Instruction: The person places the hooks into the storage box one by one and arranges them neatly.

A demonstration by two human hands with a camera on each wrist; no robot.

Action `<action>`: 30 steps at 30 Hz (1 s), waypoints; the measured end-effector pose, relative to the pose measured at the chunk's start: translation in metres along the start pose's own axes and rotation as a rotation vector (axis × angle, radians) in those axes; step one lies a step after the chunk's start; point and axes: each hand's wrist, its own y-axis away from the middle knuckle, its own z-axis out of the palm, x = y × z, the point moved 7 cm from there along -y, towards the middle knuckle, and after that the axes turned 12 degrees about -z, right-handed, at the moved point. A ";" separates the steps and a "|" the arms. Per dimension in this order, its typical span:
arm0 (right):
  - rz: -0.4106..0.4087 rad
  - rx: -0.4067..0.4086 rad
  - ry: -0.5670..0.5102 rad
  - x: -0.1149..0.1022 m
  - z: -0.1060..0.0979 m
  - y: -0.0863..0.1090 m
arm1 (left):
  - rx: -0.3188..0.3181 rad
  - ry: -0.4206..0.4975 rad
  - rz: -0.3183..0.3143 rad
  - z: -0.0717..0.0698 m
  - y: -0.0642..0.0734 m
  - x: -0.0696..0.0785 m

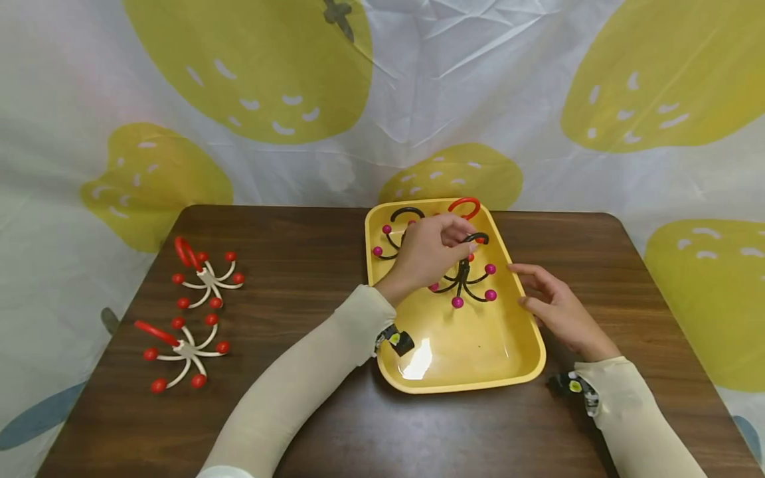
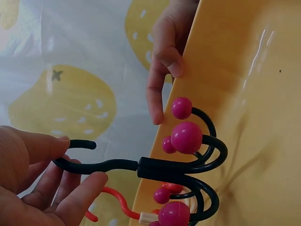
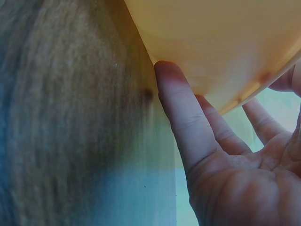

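Observation:
My left hand pinches the curved top of a black multi-arm hook hanger with pink ball tips. The hanger hangs upright inside the yellow tray; its shadow falls on the tray floor. A second black hook hanger lies at the tray's far left, partly behind the hand. Beside it sits a white hanger with a red hook, mostly hidden. My right hand touches the tray's right wall from outside, fingers extended, as the right wrist view shows.
Two white hook hangers with red balls, a far one and a near one, stand on the left of the brown table. A lemon-print cloth hangs behind the table's back edge.

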 end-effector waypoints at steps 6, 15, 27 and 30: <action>-0.001 0.003 0.018 0.000 0.000 -0.001 | -0.016 0.000 -0.013 0.011 -0.005 -0.005; -0.006 0.008 0.008 0.000 0.001 -0.001 | -0.038 0.029 -0.020 0.022 -0.007 -0.010; -0.015 0.015 0.019 -0.002 0.001 -0.001 | -0.059 0.042 -0.002 0.022 -0.004 -0.010; -0.012 0.017 0.023 -0.001 0.002 -0.001 | -0.066 0.040 -0.001 0.023 -0.004 -0.009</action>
